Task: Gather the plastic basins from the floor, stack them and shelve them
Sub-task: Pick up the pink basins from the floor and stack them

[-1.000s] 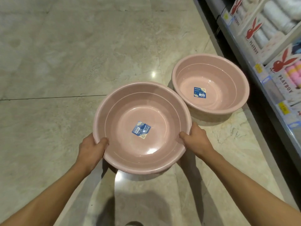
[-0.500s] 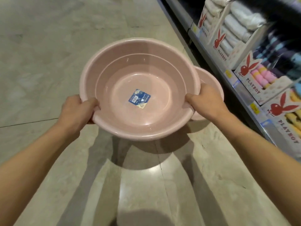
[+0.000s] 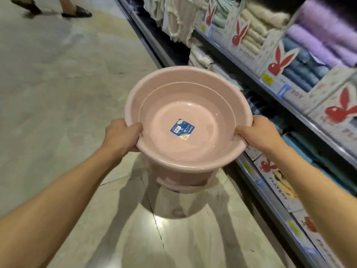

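Observation:
I hold a pink plastic basin in the air with both hands, its mouth facing up. A blue label is stuck on its inner bottom. My left hand grips the left rim and my right hand grips the right rim. Just below the near edge shows part of a second pink basin, mostly hidden by the held one. Whether the two touch is unclear.
A long store shelf runs along the right, with boxed rolled towels on several levels. Marble floor stretches to the left. Another person's sandalled feet stand at the top left.
The basin came up off the floor and moved right, over the second basin. My view swung toward the shelf. Both hands kept their grip on the rim.

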